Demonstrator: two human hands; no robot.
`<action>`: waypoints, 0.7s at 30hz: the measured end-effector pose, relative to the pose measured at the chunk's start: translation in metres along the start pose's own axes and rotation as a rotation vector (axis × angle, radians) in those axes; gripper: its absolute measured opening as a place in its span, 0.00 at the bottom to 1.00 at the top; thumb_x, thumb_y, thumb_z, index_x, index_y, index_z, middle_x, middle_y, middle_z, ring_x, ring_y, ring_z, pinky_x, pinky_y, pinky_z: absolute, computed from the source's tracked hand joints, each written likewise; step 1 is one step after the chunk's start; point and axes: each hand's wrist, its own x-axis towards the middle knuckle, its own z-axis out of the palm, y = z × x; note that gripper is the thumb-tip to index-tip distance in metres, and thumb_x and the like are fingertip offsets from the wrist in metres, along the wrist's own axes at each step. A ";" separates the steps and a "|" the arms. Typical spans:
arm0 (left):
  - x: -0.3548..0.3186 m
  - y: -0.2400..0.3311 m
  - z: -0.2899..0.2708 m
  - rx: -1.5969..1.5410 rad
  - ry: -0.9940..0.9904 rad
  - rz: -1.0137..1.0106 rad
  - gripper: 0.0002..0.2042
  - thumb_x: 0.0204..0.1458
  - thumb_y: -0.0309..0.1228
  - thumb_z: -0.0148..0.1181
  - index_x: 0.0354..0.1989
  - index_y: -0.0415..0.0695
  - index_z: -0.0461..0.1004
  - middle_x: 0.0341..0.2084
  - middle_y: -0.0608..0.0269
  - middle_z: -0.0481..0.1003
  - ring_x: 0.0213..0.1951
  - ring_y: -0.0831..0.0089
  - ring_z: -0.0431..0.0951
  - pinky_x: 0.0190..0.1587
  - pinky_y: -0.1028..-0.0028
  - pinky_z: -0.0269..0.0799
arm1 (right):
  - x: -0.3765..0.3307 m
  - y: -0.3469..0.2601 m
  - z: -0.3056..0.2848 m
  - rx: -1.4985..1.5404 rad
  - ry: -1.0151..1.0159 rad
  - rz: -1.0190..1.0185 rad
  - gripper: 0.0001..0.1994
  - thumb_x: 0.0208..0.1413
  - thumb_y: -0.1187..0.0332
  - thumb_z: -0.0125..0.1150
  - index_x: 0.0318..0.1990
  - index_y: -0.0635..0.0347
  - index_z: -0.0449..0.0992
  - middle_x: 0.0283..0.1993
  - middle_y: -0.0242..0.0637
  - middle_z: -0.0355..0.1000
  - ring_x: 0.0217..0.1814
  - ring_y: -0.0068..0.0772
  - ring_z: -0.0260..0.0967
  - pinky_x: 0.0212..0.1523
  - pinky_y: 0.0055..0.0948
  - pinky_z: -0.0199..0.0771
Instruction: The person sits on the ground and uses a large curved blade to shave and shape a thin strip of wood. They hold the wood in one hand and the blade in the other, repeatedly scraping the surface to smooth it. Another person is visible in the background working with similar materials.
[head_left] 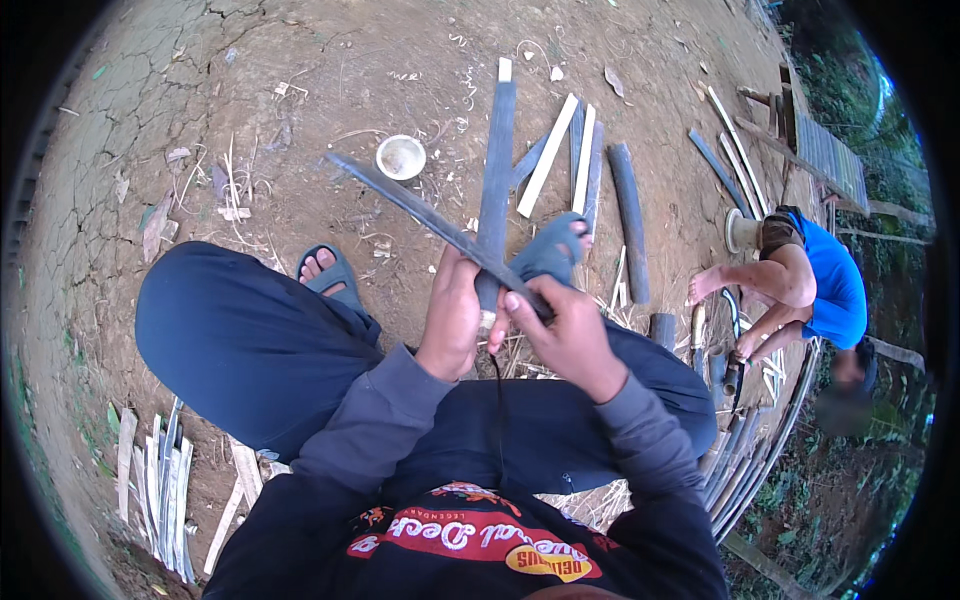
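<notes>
Soft, even daylight, no hard shadows or glare; strong fisheye bending toward a black circular rim; centre fairly sharp; edges smeared, with blue fringing at the right; colours slightly cool.

A small pale bowl [401, 157] on cracked dirt, split bamboo slats [548, 155] nearby, a crouching co-worker [815, 285].

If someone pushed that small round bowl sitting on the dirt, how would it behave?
The small round bowl looks shallow and empty, so it is probably light and would slide or skid rather than resist. It sits upright on cracked, uneven ground, so a push might tip it. Its rounded shape suggests it could roll once on its side.
</notes>
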 end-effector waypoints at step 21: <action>0.048 -0.038 -0.056 0.408 0.623 -0.196 0.13 0.62 0.34 0.46 0.48 0.41 0.71 0.16 0.68 0.65 0.09 0.80 0.61 0.07 0.79 0.49 | -0.027 0.079 0.090 0.331 -0.029 -0.047 0.13 0.60 0.70 0.59 0.51 0.66 0.74 0.34 0.47 0.74 0.30 0.45 0.74 0.31 0.35 0.73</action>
